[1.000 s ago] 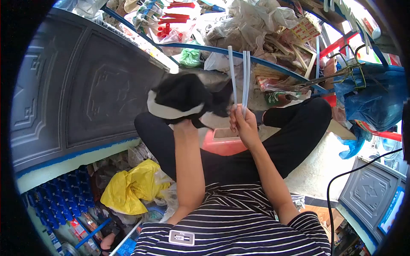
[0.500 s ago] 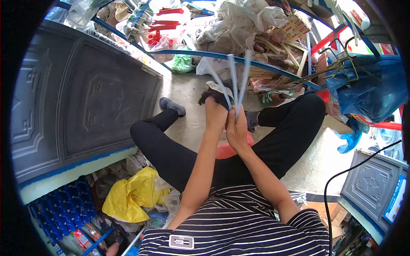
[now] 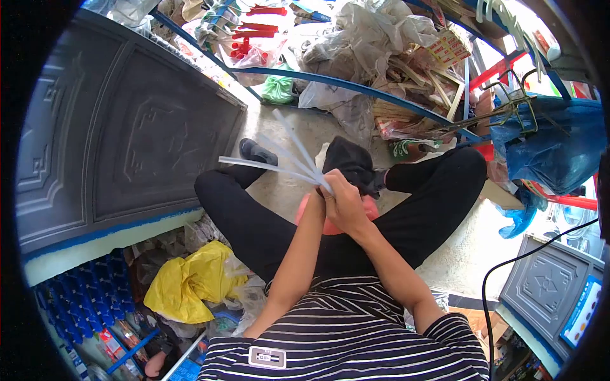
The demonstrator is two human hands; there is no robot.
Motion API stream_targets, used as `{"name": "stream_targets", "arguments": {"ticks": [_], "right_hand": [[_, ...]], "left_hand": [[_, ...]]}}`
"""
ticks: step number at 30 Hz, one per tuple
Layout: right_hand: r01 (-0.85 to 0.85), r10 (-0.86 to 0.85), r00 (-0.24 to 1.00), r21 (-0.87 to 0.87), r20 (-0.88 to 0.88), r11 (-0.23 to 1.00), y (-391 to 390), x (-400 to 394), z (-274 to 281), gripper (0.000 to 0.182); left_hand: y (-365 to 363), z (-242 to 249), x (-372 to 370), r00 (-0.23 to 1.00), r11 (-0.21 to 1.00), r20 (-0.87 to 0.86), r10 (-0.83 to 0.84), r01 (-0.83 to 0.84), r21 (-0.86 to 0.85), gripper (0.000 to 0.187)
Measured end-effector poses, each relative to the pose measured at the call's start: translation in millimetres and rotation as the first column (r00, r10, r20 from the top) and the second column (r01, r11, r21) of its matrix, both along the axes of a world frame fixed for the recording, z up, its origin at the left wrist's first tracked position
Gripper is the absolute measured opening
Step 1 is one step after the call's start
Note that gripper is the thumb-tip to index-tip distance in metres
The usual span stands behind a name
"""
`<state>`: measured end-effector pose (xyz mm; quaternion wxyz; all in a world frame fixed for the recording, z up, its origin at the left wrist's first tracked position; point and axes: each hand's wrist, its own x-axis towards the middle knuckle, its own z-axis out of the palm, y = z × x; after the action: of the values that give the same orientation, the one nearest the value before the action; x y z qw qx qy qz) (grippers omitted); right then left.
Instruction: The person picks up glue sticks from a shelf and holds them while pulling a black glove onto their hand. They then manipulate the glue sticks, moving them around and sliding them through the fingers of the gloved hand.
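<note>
tubes: in right hand | cloth: beyond | panelled door: left

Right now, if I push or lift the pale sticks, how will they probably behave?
The pale sticks look fairly stiff, since their free ends reach out almost straight from the right hand. They are probably light, being so thin. A push might swing them further apart, because they already fan out from one grip near their ends.
</note>
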<state>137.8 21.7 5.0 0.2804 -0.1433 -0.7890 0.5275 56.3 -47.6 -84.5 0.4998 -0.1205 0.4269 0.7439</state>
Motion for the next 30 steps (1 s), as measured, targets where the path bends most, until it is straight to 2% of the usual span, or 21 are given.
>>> {"name": "stream_targets", "arguments": {"ticks": [1,4,7,9,11,13,14,15,16,17,18,19,21,22,23,24,25,26,27,28,30], "right_hand": [[-0.040,0.040,0.999,-0.008,0.002,0.999,0,0,1,0.010],[-0.214,0.240,0.969,-0.278,0.061,0.936,0,6,10,0.012],[-0.182,0.197,0.980,-0.452,-0.015,0.873,-4,8,19,0.015],[-0.059,0.051,0.998,-0.235,-0.039,0.970,5,8,23,0.016],[0.075,-0.074,0.997,0.053,-0.025,0.996,24,14,22,0.016],[0.070,-0.070,0.997,0.083,0.009,0.994,42,24,23,0.017],[0.065,-0.068,0.997,0.095,0.024,0.993,49,28,23,0.017],[0.078,-0.081,0.994,0.040,0.075,0.996,53,32,21,0.018],[0.092,-0.089,0.988,-0.015,0.126,0.996,55,36,20,0.018],[0.106,-0.092,0.980,-0.067,0.178,0.992,54,37,19,0.019],[0.109,-0.096,0.979,-0.062,0.182,0.992,53,35,17,0.020],[0.113,-0.101,0.977,-0.054,0.188,0.992,52,34,13,0.020],[0.132,-0.126,0.976,-0.025,0.176,0.991,50,32,2,0.021],[0.130,-0.118,0.969,-0.038,0.216,0.991,48,33,4,0.018],[0.127,-0.109,0.960,-0.055,0.258,0.990,48,34,8,0.015],[0.124,-0.099,0.951,-0.069,0.294,0.990,48,33,9,0.013],[0.127,-0.105,0.954,-0.063,0.282,0.990,49,32,8,0.013],[0.131,-0.111,0.956,-0.059,0.271,0.990,49,31,6,0.013],[0.136,-0.117,0.959,-0.055,0.258,0.989,49,30,5,0.013],[0.138,-0.123,0.964,-0.046,0.234,0.989,49,29,4,0.014],[0.147,-0.140,0.973,-0.024,0.185,0.989,50,27,2,0.019]], "left_hand": [[-2,1,0,1.000,1.000,-0.002,-0.013,0.013,0.006,0.022],[0,4,-2,0.998,0.999,-0.042,-0.037,0.039,0.030,0.026],[5,16,-5,0.995,0.997,-0.090,-0.044,0.050,0.063,0.030],[8,28,-14,0.985,0.994,-0.169,-0.028,0.045,0.098,0.033],[11,53,-32,0.952,0.990,-0.305,0.037,0.008,0.144,0.036],[6,85,-55,0.845,0.983,-0.521,0.118,-0.024,0.184,0.039],[2,100,-67,0.749,0.981,-0.645,0.151,-0.034,0.190,0.040],[-4,111,-76,0.567,0.991,-0.815,0.122,-0.030,0.127,0.042],[-10,115,-85,0.216,0.996,-0.976,-0.042,-0.074,-0.059,0.043],[-13,113,-91,-0.205,0.941,-0.936,-0.287,-0.244,-0.235,0.045],[-10,98,-90,-0.326,0.903,-0.863,-0.385,-0.324,-0.281,0.046],[-5,69,-84,-0.077,0.945,-0.968,-0.239,-0.248,-0.213,0.047],[-4,64,-83,-0.469,0.781,-0.648,-0.600,-0.518,-0.349,0.044],[1,75,-85,-0.223,0.877,-0.871,-0.438,-0.318,-0.360,0.041],[7,85,-87,0.097,0.951,-0.957,-0.273,-0.126,-0.284,0.038],[10,89,-84,0.552,0.995,-0.834,0.024,0.067,0.072,0.033],[12,92,-82,0.894,0.897,-0.394,0.213,-0.020,0.441,0.028],[12,95,-83,0.720,0.959,-0.672,0.173,0.031,0.281,0.028],[14,98,-85,0.476,0.994,-0.876,0.078,0.031,0.105,0.028],[15,101,-88,0.190,0.998,-0.980,-0.059,-0.021,-0.064,0.028],[13,104,-88,0.573,0.985,-0.810,0.126,0.028,0.172,0.030]]}}
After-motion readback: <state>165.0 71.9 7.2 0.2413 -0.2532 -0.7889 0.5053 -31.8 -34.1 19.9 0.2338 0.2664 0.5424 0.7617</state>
